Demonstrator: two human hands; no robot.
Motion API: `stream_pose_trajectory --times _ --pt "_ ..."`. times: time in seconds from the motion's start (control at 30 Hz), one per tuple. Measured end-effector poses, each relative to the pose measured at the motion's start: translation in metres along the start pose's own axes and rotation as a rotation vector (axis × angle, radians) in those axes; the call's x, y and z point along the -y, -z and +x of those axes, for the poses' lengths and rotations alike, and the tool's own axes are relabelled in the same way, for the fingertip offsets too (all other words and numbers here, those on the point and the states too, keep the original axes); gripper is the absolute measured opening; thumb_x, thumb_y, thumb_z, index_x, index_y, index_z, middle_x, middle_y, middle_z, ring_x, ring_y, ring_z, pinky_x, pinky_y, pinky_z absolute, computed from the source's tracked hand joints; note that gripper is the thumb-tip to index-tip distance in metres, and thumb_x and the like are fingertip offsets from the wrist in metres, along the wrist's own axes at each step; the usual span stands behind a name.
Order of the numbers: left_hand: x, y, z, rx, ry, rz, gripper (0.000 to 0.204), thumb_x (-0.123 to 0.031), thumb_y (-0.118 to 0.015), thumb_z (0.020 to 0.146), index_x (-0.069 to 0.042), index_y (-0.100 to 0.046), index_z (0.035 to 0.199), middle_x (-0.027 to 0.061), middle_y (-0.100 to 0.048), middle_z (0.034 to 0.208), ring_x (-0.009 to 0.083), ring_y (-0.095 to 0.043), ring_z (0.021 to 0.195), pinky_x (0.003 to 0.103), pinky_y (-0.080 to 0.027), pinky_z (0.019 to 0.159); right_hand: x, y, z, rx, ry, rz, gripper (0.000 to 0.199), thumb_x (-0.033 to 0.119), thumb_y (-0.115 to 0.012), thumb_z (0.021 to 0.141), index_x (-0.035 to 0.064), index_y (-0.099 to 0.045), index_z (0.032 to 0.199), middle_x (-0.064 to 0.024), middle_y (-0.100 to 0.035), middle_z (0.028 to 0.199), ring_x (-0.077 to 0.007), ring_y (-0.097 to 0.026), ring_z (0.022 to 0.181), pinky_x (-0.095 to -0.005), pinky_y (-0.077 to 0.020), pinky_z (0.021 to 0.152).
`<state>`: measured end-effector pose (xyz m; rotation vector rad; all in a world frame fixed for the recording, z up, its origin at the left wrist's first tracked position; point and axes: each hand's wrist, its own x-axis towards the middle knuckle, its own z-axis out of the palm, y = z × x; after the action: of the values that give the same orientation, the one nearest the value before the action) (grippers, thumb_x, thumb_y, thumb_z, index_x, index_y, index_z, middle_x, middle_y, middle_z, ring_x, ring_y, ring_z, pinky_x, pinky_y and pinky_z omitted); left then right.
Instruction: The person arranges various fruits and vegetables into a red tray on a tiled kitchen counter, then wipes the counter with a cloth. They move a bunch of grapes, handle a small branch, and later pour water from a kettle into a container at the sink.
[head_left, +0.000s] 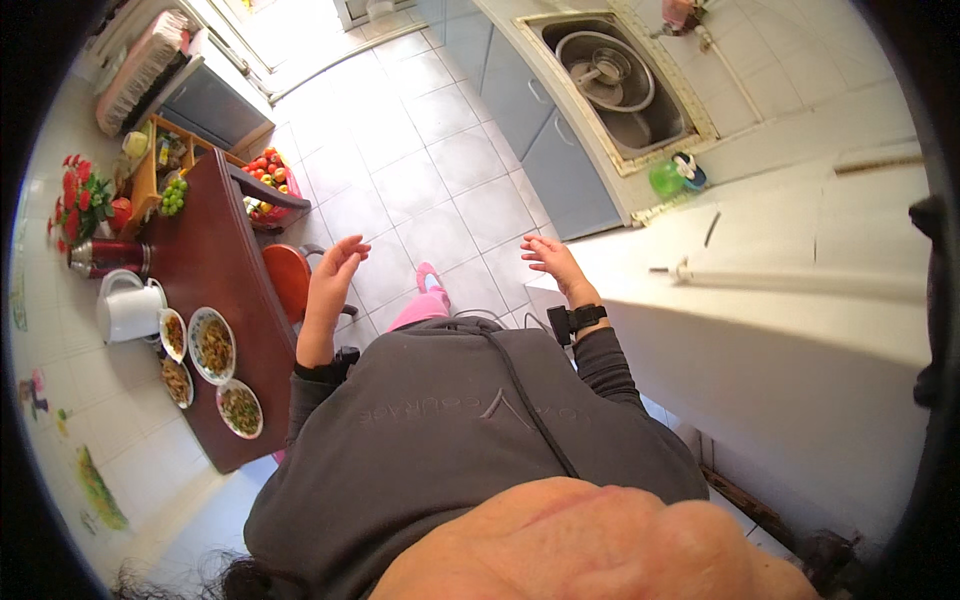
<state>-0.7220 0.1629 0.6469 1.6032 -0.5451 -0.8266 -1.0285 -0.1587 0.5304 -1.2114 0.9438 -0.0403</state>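
My left hand (338, 282) is raised in mid-air beside the dark red-brown table (196, 262), fingers apart and holding nothing. On the right, my right hand (556, 264) hangs free over the tiled floor near a white surface, its fingers loosely stretched out. A black band with a small box (576, 320) sits on the right wrist. Nearest to my left hand are an orange round stool (287, 282) and several dishes of food, among them a large bowl (212, 345) and a smaller bowl (240, 408).
A white kettle (130, 307) and a red thermos (100, 257) stand at the table's left edge. Fruit fills a basket (290, 185) by the table's far end. Ahead right, a sink (655, 145) holds a metal basin (640, 92); a green bottle (664, 180) stands near it.
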Motion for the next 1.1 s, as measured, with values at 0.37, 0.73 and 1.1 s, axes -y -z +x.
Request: stream_pose_trajectory --times 0.37,0.73,1.1 --pt "-0.046 0.025 0.205 0.011 0.087 -0.04 0.034 -0.014 -0.057 0.103 -0.004 -0.059 0.135 0.0078 -0.069 0.122 0.0162 -0.063 0.114 0.03 -0.044 0.099 0.12 0.029 0.139 -0.08 0.061 0.37 0.043 0.034 -0.047 0.108 0.0005 -0.06 0.132 -0.0152 -0.069 0.12 -0.0239 -0.07 0.105 -0.0344 -0.0564 0.088" --pt "-0.086 -0.033 0.391 -0.017 0.157 0.058 0.036 -0.013 -0.057 0.102 -0.003 -0.058 0.136 0.0099 -0.068 0.124 0.0188 -0.064 0.116 0.031 -0.047 0.099 0.197 0.215 0.388 -0.415 0.114 0.643 0.036 0.034 -0.056 0.103 0.0038 -0.059 0.122 -0.0104 -0.07 0.104 -0.0203 -0.068 0.088 -0.0328 -0.0555 0.072" --pt "-0.131 -0.106 0.518 0.027 0.264 0.131 0.037 -0.012 -0.056 0.103 -0.002 -0.056 0.139 0.0109 -0.068 0.126 0.0205 -0.064 0.116 0.033 -0.049 0.099 0.171 0.338 0.575 -0.728 -0.256 0.051 0.043 0.042 -0.061 0.096 0.0005 -0.067 0.103 -0.0118 -0.068 0.098 -0.0234 -0.062 0.078 -0.0394 -0.0488 0.065"
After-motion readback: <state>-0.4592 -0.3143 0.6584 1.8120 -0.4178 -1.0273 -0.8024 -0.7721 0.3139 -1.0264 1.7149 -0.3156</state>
